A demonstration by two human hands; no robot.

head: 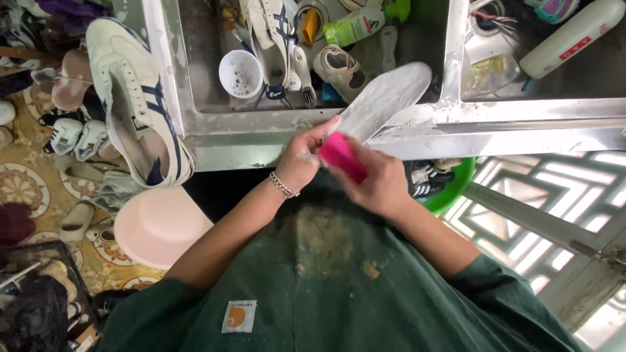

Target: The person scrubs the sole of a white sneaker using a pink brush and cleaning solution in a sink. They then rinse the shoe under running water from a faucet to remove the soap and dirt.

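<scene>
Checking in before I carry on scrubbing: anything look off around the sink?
One thing: the white sneaker with dark stripes lies tilted on the sink's left rim, overhanging the floor. The left hand holds the insole; the right hand holds a pink brush.

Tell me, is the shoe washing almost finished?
Probably not yet. Done: I can't tell; one white sneaker with dark blue stripes rests on the sink's left edge. In hand: the left hand holds a soapy white insole while the right hand presses a bright pink scrubber against it. Left: its matching white striped sneaker and a small beige shoe lie in the steel sink.
</scene>
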